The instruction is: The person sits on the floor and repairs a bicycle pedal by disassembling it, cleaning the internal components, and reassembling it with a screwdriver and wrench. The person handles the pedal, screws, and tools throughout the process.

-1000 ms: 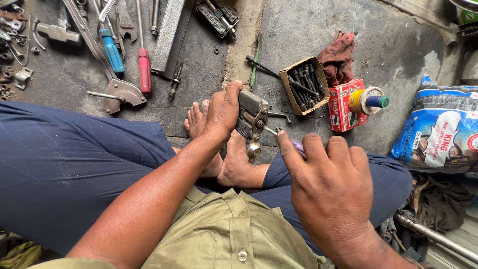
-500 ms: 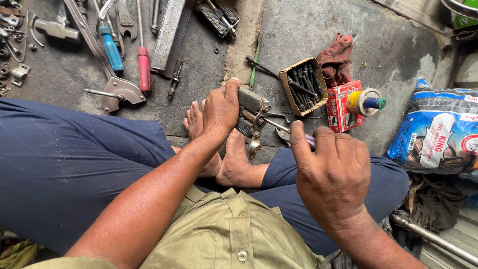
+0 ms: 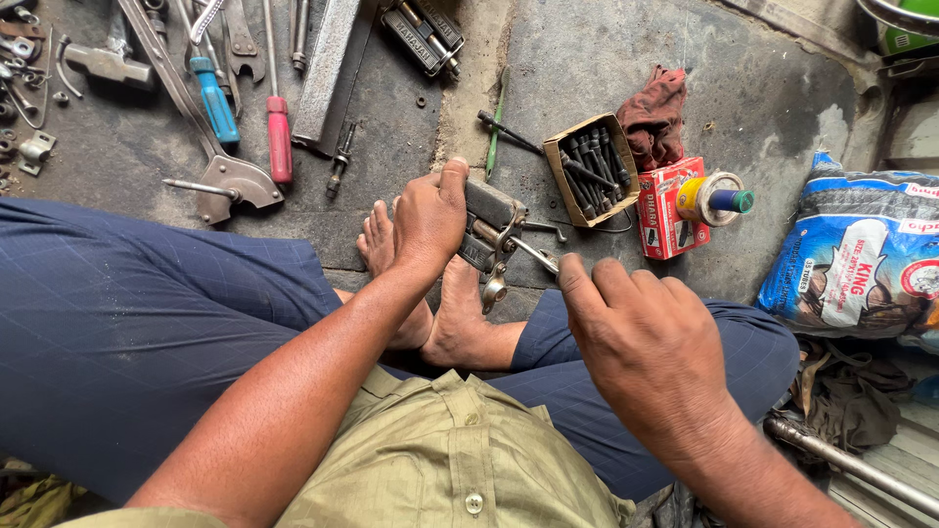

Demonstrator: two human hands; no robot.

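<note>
Gripping from above, the left hand (image 3: 428, 217) has its fingers curled shut over a grey metal mechanism (image 3: 487, 227), a blocky part with a lever and linkage, held against the person's bare feet (image 3: 445, 303) on the concrete floor (image 3: 606, 59). Just right of that mechanism, the right hand (image 3: 641, 342) is closed around a thin metal rod (image 3: 535, 256) whose tip meets the linkage; the thumb and forefinger pinch it. Beyond the mechanism, up and to the right, lies an open cardboard box of dark bits (image 3: 590, 168), with a red rag (image 3: 653, 115) behind it and a red carton (image 3: 671, 207) with a yellow spool (image 3: 712, 198) beside it. Far left of the mechanism lie a blue-handled screwdriver (image 3: 214, 100) and a red-handled screwdriver (image 3: 279, 137).
</note>
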